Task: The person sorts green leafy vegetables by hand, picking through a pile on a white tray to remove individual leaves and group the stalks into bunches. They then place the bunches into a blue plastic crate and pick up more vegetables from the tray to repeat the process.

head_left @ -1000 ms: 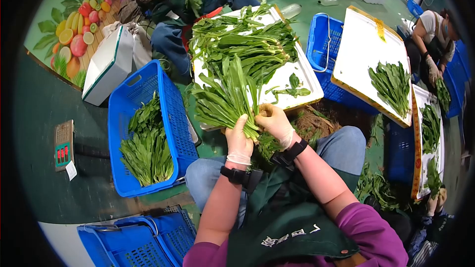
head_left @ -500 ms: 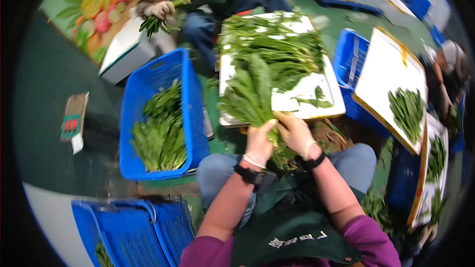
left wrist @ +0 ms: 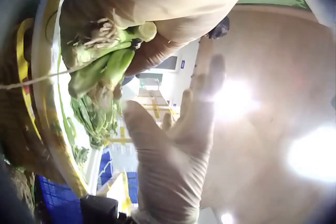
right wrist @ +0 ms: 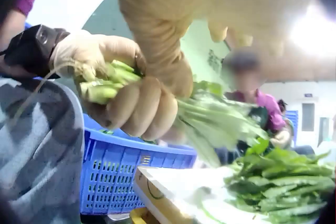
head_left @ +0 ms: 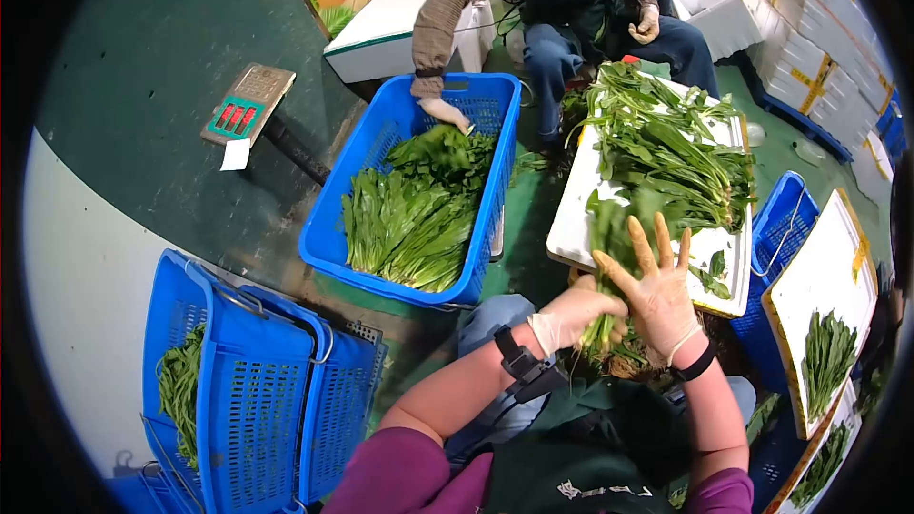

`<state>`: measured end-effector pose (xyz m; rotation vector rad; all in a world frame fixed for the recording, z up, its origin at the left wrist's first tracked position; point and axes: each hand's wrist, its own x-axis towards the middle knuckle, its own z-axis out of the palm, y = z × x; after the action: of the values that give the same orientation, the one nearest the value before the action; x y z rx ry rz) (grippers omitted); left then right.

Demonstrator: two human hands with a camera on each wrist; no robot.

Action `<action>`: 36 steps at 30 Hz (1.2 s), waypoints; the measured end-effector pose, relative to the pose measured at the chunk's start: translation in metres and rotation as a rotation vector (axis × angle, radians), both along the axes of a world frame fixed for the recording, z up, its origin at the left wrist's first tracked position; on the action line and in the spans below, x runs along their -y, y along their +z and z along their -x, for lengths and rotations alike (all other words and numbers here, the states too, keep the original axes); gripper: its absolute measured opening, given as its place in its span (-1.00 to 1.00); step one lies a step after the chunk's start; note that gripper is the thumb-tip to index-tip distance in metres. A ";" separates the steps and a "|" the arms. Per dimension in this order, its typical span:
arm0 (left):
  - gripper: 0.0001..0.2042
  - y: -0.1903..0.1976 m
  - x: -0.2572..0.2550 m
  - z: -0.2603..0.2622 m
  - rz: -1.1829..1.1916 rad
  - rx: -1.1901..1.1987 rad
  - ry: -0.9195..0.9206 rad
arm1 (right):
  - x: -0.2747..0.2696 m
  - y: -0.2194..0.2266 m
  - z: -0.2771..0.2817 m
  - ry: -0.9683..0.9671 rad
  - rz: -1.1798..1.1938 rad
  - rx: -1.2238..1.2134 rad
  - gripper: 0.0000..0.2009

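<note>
In the head view my gloved left hand [head_left: 579, 314] grips a bunch of long-leaved greens [head_left: 614, 228] by its stems, leaves pointing away from me. The cut stem ends and thin roots [left wrist: 107, 37] poke out of the fist in the left wrist view. My gloved right hand [head_left: 659, 303] is held up just beside the bunch, fingers spread and nothing in them. Below lies a white foam lid [head_left: 571, 228] bearing a heap of similar greens [head_left: 685, 157]. In the right wrist view the left fingers [right wrist: 131, 108] curl round the stems.
Left of the lid stands a blue basket [head_left: 319, 252] of greens, with another person's gloved hand [head_left: 444, 114] reaching in. More blue baskets [head_left: 252, 400] stand at lower left. A scale [head_left: 249, 103] is behind. At right, another foam lid [head_left: 819, 276] carries greens.
The head view has swung left. My right hand has come off the stems and spread its fingers; the left keeps the bunch. The other person's hand has moved greens into the blue basket.
</note>
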<state>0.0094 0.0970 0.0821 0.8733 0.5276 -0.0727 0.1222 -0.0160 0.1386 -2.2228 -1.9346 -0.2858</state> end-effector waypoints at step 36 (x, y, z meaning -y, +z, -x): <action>-0.30 -0.029 -0.457 -0.046 -1.552 -0.761 0.333 | 0.038 -0.053 -0.103 -0.350 -0.174 -1.081 -0.70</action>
<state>0.0552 0.5543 0.0531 2.2746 1.5043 0.3856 0.2251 -0.0540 0.0857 -1.9171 -0.9092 0.5755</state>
